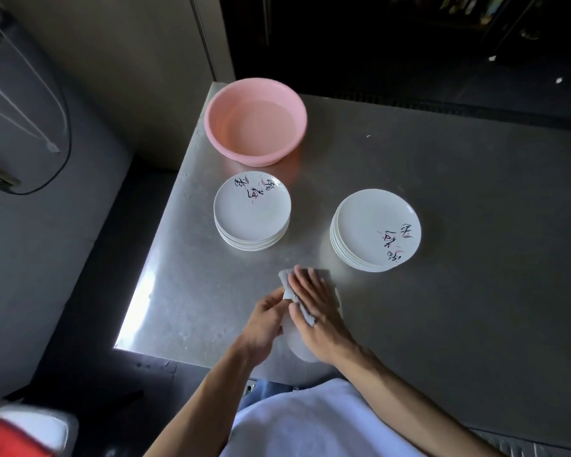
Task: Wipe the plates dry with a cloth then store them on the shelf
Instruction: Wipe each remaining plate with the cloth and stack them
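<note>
Closest in is the person's pale shirt [310, 420], with both bare forearms reaching out over the steel desk [459, 291], which fills most of the view.

At the desk's far left corner stands a pink basin [226, 148]; it looks to hold a little water, though I cannot be sure. Nearer than the basin are two stacks of white plates with brush lettering, well apart from each other: the left stack [251, 216] and the right stack [370, 222].

A single plate [299, 346] is held near the desk's near edge, mostly hidden by the hands. Over its face lies a pale cloth [285, 280].

The left grip [264, 321] has its fingers curled round the plate's left rim. The right grip [317, 311] is spread flat with straight fingers, pressing the cloth down on the plate rather than clutching it.

My reading is that the task is in its wiping stage, with one plate in hand. Which stack is wet and which is dried cannot be told from here (neither shows plain drops). No shelf is clearly in view, so all the storing seems left to do.
</note>
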Demonstrator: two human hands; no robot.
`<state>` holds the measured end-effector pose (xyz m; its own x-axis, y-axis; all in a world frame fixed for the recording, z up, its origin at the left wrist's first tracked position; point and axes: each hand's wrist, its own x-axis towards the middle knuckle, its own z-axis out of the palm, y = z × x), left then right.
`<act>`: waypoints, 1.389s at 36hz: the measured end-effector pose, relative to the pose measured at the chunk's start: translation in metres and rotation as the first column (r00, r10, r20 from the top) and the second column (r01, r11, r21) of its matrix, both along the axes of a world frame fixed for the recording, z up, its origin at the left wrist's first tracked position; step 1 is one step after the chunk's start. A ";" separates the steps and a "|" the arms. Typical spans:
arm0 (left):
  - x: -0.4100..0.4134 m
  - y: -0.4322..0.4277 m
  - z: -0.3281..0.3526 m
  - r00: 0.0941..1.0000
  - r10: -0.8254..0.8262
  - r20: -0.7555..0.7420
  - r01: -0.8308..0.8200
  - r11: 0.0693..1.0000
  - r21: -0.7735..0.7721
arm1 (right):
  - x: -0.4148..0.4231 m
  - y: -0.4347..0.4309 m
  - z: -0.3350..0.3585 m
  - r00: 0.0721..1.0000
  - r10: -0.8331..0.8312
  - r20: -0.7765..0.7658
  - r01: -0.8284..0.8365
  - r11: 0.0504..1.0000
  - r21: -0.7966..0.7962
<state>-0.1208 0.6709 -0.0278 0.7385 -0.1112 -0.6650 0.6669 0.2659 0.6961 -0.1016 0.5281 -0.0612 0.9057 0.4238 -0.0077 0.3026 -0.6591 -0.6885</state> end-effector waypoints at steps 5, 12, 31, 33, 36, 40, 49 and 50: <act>-0.005 0.008 -0.005 0.998 0.040 -0.056 -0.040 0.999 0.006 | 0.013 -0.012 -0.019 0.922 -0.319 -0.221 0.282 0.942 -0.182; -0.009 0.007 -0.009 0.999 0.025 -0.022 -0.025 1.000 -0.004 | -0.012 -0.008 0.005 0.980 0.197 -0.009 -0.197 0.980 0.015; -0.013 0.009 -0.013 0.995 0.081 -0.054 -0.079 0.996 0.029 | -0.001 0.000 -0.001 0.915 -0.291 -0.278 0.295 0.955 -0.029; -0.015 0.007 -0.012 0.996 0.065 -0.062 -0.063 0.998 0.023 | 0.009 0.004 0.005 0.795 -0.458 -0.399 0.436 0.888 -0.150; -0.019 0.006 -0.010 0.998 0.054 -0.041 -0.053 0.998 0.017 | -0.001 0.005 0.011 0.977 -0.133 -0.167 0.117 0.988 -0.102; -0.023 0.004 -0.014 0.991 0.132 -0.009 -0.132 0.991 -0.007 | -0.006 -0.001 0.007 0.985 0.147 -0.091 -0.145 0.989 0.027; -0.013 0.005 -0.003 0.979 0.196 -0.048 -0.194 0.980 0.049 | 0.003 0.006 0.033 0.944 -0.119 -0.307 0.192 0.956 0.222; -0.013 0.005 -0.002 0.985 0.169 -0.042 -0.167 0.984 0.055 | 0.000 0.006 0.029 0.977 0.015 -0.211 0.030 0.978 0.207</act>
<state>-0.1334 0.6755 -0.0294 0.7121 0.0473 -0.7005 0.6475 0.3415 0.6813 -0.1015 0.5344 -0.0320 0.8964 0.4293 -0.1105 0.1322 -0.4966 -0.8578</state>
